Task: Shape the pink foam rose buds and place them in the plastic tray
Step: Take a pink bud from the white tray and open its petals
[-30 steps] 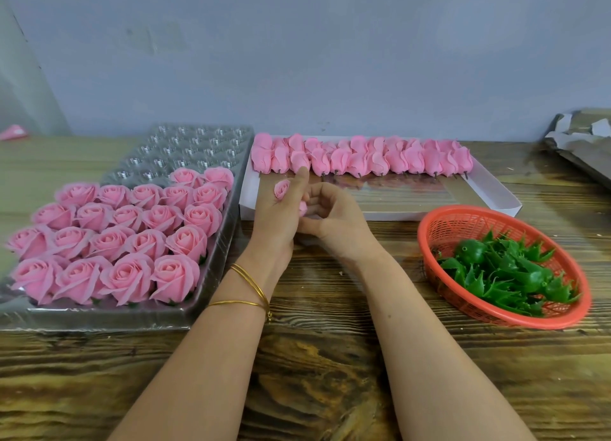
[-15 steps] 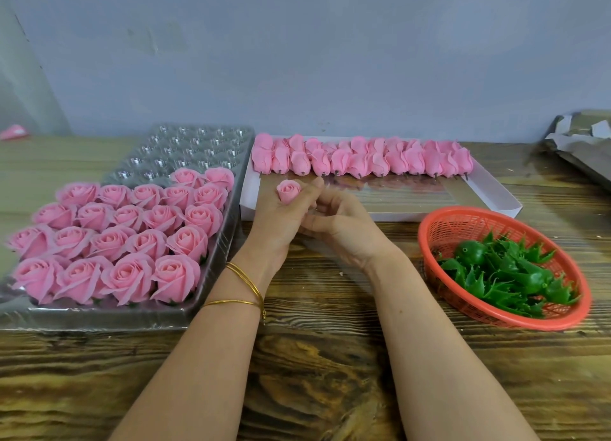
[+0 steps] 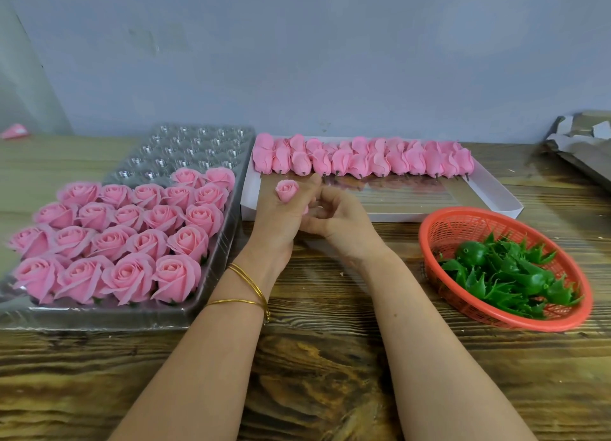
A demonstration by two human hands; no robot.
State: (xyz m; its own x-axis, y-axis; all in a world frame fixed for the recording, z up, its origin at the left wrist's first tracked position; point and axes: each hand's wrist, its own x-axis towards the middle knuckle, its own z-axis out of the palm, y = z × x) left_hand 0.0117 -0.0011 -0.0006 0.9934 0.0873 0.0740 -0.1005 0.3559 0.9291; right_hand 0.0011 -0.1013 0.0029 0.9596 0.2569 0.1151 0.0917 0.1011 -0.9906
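Roses, roughly 20 opened pink foam blooms (image 3: 125,242), fill over half the clear plastic tray (image 3: 185,143), the left hand (image 3: 277,222) pinching 1 tight pink bud (image 3: 287,191) beside it, the right hand (image 3: 340,222) curled underneath with its grip unclear, and a row of closed buds (image 3: 363,159) remaining in the white cardboard box (image 3: 429,214).

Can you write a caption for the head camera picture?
Left hand holds a pink rose bud beside a plastic tray of finished roses.

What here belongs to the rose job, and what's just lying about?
Job: pink foam rose bud, left hand, right hand, clear plastic tray, white box of unshaped buds.
Lying about: red mesh basket of green calyxes, torn grey cardboard.
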